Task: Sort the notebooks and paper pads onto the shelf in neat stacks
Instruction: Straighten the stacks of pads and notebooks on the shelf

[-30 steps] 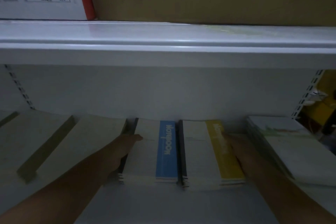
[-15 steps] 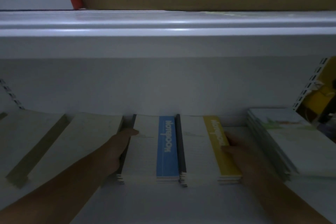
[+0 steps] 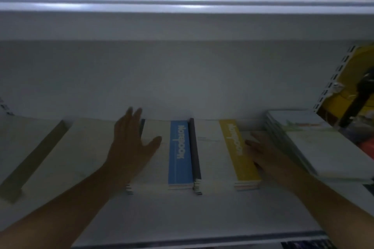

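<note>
On the shelf [image 3: 182, 214], a blue notebook stack [image 3: 179, 153] is overlapped at its left edge by the spread left hand [image 3: 131, 147]; right of it, a yellow stack [image 3: 236, 151] is touched by the flat, straight-fingered right hand [image 3: 265, 153].

The left hand [image 3: 130, 147] and the right hand [image 3: 266, 154] are bare. The left forearm [image 3: 70, 204] and the right forearm [image 3: 323, 194] are bare too, as far down as the view reaches. Dim light and blur hide nails and finer marks.
</note>
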Tool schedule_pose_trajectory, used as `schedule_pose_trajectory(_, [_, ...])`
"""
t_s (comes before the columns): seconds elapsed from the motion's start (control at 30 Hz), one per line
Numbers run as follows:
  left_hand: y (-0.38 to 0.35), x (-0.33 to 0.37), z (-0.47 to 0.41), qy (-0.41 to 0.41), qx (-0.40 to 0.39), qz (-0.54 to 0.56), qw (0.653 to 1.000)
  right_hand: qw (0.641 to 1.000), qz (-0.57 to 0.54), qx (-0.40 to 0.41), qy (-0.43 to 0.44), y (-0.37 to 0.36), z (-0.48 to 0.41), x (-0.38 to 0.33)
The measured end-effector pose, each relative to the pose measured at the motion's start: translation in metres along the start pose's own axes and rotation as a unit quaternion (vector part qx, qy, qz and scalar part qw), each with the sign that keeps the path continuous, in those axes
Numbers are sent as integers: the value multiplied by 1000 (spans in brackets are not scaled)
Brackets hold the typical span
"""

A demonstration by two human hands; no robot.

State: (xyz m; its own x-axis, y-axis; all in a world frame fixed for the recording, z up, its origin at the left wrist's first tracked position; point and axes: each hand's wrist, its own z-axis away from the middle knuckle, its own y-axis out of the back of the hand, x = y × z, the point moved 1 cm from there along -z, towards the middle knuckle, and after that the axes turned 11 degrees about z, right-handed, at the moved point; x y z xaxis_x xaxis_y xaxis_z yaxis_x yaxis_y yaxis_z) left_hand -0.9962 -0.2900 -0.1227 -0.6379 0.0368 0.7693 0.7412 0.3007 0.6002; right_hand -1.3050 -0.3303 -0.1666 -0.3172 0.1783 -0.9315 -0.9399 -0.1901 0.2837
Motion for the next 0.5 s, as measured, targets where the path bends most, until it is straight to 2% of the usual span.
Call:
schedule_pose_trajectory(0.03, [-2, 4, 9, -105, 17, -58, 993, 996, 76, -37, 27, 4, 8, 2])
schedule_pose_trajectory(0.07, [-6, 11, 19, -158, -17, -105, 982, 979, 180, -79, 49, 5, 16, 5])
schedule_pose_trajectory(0.1, [-15, 15, 29, -180, -77, -160, 968, 951, 280, -110, 64, 5, 23, 10])
schedule_pose_trajectory(0.17, [-41, 14, 44, -174, -175, -265, 932, 905, 406, -99, 76, 4, 29, 18])
schedule_pose_trajectory(0.23, [-65, 8, 50, -187, -180, -308, 915, 888, 448, -52, 92, 1, 30, 18])
schedule_pose_trajectory(0.33, [-75, 6, 50, -212, -145, -298, 919, 876, 468, -20, 113, 0, 28, 21])
schedule_pose_trajectory(0.5, [-83, 10, 47, -284, -130, -300, 901, 915, 381, -9, 128, 1, 25, 22])
